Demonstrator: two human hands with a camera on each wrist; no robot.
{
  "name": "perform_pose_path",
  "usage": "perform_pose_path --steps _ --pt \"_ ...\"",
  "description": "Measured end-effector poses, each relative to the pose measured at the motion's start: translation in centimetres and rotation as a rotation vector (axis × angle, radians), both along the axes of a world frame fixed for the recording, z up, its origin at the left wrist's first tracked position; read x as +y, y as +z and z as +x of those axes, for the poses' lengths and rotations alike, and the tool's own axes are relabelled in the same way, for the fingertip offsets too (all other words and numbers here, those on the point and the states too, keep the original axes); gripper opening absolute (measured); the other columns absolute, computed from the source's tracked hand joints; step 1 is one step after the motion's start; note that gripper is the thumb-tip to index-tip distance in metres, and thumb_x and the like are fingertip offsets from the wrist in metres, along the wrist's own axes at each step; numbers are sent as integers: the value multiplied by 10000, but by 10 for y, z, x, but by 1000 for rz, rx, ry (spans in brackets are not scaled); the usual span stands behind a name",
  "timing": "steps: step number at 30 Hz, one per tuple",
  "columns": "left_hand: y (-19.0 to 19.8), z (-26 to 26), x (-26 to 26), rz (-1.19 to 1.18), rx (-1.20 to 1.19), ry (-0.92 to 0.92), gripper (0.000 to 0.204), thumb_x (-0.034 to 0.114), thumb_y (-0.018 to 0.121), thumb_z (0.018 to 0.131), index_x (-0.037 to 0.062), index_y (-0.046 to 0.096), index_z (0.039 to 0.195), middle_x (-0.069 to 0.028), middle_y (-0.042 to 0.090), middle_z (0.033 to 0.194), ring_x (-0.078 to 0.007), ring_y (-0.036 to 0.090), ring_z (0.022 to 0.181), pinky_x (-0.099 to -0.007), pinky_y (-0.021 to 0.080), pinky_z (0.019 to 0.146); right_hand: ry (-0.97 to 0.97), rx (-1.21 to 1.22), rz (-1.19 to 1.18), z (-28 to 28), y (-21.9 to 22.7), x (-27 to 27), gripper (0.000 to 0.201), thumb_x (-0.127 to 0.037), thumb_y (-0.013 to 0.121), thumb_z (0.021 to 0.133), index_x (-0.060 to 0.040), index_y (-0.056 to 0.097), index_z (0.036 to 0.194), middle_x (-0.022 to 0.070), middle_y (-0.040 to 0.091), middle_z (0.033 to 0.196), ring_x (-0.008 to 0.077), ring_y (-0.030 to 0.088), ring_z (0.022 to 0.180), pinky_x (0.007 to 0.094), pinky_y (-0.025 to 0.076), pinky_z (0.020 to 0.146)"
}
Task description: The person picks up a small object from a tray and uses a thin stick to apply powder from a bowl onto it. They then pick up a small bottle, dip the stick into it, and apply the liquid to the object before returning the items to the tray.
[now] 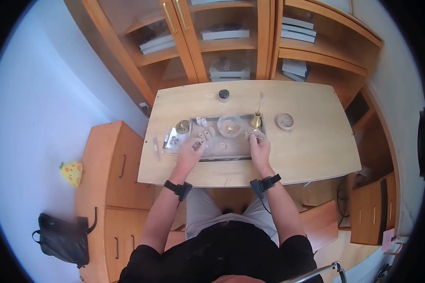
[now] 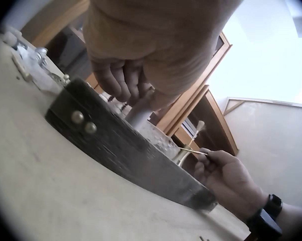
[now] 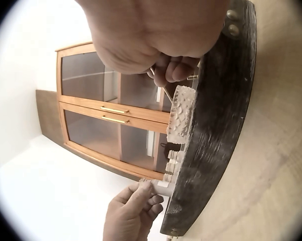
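My left hand (image 1: 190, 153) pinches a small pale cylinder (image 2: 139, 114) by its upper end over the front left of a dark-edged tray (image 2: 126, 155). My right hand (image 1: 260, 150) is at the tray's right side, a thin brass stick (image 2: 193, 151) between thumb and fingers. The stick points toward a textured glass bowl (image 3: 182, 114) that holds pinkish-brown powder. Several similar pale cylinders (image 1: 207, 135) stand in the tray's left part. Behind my right hand stands a brass vase (image 1: 256, 120) with a long thin tool in it.
A round brass container (image 1: 182, 126) and a white packet (image 1: 174, 138) lie left of the tray. To the right is a round jar (image 1: 284, 121) with brownish contents. A dark-topped jar (image 1: 224, 95) stands at the back of the wooden table (image 1: 311, 151); glass-door cabinets (image 1: 226, 52) rise behind.
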State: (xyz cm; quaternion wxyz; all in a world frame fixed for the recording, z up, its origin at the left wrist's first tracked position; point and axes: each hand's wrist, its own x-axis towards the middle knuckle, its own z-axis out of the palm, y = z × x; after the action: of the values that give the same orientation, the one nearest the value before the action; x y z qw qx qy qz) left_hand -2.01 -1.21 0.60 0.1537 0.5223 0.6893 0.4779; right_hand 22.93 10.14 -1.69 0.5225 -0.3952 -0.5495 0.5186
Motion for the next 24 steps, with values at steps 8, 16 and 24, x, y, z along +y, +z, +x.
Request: perform_pose_path --steps 8,16,24 --pt "12 -29 12 -35 263 62 149 131 771 841 2 746 913 -147 728 780 -244 711 720 -363 548 670 -8 -12 66 1 -10 3 220 -173 604 1037 19 682 1112 62 749 940 106 672 866 270 525 800" --pt "12 -38 22 -19 297 68 219 166 769 850 -1 748 990 -191 741 928 -316 723 862 -389 571 795 5 68 3 -1 -4 -1 152 -116 601 1043 2 695 1057 12 689 923 72 599 833 242 486 749" --pt "25 -56 80 -186 456 88 342 213 787 874 -12 726 1124 -210 731 1078 -338 709 1006 -406 560 903 -3 63 38 -2 -10 2 176 -145 600 1043 3 694 1059 24 708 925 82 622 841 252 500 772"
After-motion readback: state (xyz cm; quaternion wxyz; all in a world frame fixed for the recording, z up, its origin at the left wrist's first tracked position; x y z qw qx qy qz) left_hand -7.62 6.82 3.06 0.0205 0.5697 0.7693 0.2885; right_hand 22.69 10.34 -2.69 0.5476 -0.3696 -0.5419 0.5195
